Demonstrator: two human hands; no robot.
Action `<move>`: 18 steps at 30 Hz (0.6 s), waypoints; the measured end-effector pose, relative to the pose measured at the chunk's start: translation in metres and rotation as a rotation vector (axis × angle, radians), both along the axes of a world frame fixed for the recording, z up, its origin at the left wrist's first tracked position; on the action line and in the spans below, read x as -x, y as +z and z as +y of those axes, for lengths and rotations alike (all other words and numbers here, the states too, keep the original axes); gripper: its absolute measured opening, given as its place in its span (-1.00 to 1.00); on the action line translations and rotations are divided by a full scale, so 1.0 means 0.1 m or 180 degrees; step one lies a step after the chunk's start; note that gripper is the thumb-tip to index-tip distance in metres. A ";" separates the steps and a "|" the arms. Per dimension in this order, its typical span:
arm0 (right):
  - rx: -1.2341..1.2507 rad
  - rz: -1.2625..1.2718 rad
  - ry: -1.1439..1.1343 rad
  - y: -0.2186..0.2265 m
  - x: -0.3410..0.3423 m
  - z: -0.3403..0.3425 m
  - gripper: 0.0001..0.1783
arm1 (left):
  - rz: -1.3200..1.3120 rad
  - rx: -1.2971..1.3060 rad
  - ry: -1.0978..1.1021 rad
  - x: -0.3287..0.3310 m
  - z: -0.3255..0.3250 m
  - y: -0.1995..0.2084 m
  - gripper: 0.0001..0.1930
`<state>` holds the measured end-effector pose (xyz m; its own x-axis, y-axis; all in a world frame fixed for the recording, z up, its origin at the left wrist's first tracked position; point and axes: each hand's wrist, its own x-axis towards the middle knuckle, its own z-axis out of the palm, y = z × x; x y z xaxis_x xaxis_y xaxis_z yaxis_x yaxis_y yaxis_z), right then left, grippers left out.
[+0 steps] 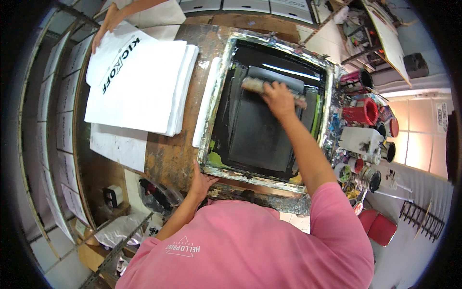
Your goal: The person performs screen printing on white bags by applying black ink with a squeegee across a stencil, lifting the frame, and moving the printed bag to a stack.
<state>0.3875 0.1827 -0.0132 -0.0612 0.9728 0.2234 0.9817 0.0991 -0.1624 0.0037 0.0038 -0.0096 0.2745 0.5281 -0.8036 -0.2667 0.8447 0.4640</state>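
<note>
A screen printing frame (pixel 332 79) with a paint-crusted rim lies on the worktable before me. Dark ink covers much of its mesh (pixel 260 130), with green patches near the edges. My right hand (pixel 278 100) is closed around the wooden handle of a squeegee (pixel 252 85), which stands across the far half of the mesh. My left hand (pixel 201 184) grips the frame's near left corner, its fingers partly hidden by the rim. Left of the frame is a stack of white printed sheets (pixel 144 91). What lies beneath the screen is hidden.
Another person's hand (pixel 109 21) touches the far left corner of the sheets. Ink-stained tubs, a red can (pixel 361 111) and a white container (pixel 358 140) crowd the right side. Shelving with white panels (pixel 72 115) stands at the left. A red chair (pixel 378 226) is at lower right.
</note>
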 end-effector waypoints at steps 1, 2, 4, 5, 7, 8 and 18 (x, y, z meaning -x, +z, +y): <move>-0.0087 -0.0020 -0.0017 -0.03 -0.12 0.15 -0.60 | 0.0056 0.0028 0.0031 -0.03 0.02 0.01 0.10; -0.0093 -0.0027 -0.0015 -0.04 -0.19 0.26 -0.61 | 0.0111 0.0059 0.0083 -0.04 0.02 0.01 0.06; 0.0103 -0.0061 0.0008 0.07 -0.23 0.40 -0.63 | 0.0091 0.0006 0.0144 -0.06 0.00 0.05 0.01; 0.0332 -0.0065 -0.0036 0.16 -0.26 0.43 -0.63 | 0.0103 0.0022 0.0127 -0.05 -0.01 0.07 0.01; 0.0680 -0.0050 -0.0039 0.32 -0.34 0.50 -0.60 | 0.0091 -0.0018 0.0075 -0.07 0.02 0.09 0.01; 0.0654 0.0116 -0.0063 0.40 -0.38 0.46 -0.58 | 0.0060 -0.0082 0.0036 -0.08 0.04 0.13 0.02; 0.1428 0.0558 0.0059 1.46 1.02 -2.03 -0.59 | -0.0526 -0.0682 -0.0104 0.11 -0.03 0.57 -0.05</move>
<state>0.2858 -0.0199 0.1331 -0.0785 0.9747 -0.2094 0.9344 -0.0013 -0.3562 -0.0068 0.0004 0.0471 0.4125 0.6699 -0.6174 -0.3279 0.7414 0.5854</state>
